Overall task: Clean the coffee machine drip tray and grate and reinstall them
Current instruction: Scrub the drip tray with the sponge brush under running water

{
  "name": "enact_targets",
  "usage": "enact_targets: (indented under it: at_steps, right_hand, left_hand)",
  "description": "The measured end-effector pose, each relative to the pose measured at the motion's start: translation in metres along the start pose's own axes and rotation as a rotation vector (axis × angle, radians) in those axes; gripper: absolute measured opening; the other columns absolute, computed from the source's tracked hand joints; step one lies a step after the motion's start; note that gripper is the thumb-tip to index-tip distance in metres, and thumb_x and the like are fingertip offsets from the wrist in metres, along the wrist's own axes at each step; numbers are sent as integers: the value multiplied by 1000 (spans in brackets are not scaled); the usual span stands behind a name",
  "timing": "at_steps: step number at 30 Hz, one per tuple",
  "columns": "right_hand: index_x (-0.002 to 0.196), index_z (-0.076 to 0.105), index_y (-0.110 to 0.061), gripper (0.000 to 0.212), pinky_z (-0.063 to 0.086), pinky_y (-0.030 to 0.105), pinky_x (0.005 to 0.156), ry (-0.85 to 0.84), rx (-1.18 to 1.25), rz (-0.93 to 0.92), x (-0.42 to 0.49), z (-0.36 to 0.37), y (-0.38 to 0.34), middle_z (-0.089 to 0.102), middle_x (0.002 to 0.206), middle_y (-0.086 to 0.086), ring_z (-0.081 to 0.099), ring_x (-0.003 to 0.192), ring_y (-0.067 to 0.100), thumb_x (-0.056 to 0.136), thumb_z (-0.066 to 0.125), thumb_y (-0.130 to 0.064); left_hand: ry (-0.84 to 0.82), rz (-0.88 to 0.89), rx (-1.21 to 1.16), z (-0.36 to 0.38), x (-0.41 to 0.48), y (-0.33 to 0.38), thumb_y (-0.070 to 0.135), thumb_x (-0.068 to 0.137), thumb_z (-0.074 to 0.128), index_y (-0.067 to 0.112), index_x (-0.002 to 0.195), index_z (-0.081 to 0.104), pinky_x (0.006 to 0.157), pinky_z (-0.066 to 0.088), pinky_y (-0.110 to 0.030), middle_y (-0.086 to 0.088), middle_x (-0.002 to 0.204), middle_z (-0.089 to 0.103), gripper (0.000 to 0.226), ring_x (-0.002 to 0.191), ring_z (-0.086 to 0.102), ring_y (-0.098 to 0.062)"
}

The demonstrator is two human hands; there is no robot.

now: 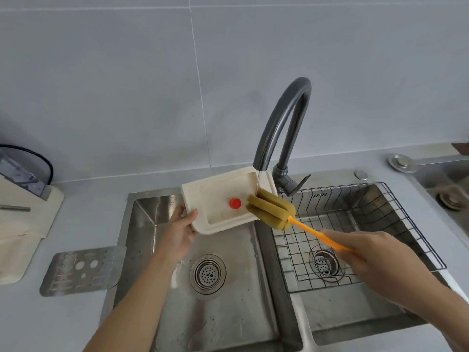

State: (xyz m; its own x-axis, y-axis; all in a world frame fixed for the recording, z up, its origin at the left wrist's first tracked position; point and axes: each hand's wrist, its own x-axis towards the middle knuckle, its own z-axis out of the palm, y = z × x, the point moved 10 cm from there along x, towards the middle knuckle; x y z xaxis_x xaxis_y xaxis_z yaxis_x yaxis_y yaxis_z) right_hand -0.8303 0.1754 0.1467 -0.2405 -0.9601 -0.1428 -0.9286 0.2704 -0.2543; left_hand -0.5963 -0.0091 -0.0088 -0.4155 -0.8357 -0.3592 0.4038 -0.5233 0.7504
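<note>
Head view shows us mid-wash: our left hand (181,231) grips the cream drip tray (223,199) by its near-left corner, fingers curled over the rim, tilted above the left sink basin (182,313) under a thin stream from the faucet (284,123). Our right hand (375,252) is closed around the orange handle of the sponge brush (271,208), whose head rests against the tray's right edge, beside the red float (235,203). Next, we judge, comes scrubbing the tray's well. The metal grate (81,269) waits on the counter, seemingly unwashed. A wire rack (368,237) fills the right basin.
</note>
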Motion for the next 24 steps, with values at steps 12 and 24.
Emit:
enact_targets:
  at_steps: [12, 24]
  right_hand:
    - [117, 53, -41, 49, 22, 22, 41, 155, -296, -167, 2, -20, -45, 66, 77, -5, 63, 61, 20, 75, 65, -19]
    - [80, 75, -15, 50, -11, 16, 50, 121, -413, -288, 6, 14, -67, 48, 39, -2, 12, 33, 21, 33, 65, -3]
  left_hand:
    - [-268, -182, -65, 64, 15, -46, 27, 40, 91, 18, 119, 54, 72, 58, -35, -1, 96, 72, 87, 91, 69, -19]
    - [-258, -155, -37, 63, 21, -42, 33, 44, 89, 14, 120, 51, 72, 57, -35, -3, 98, 70, 88, 87, 68, -19]
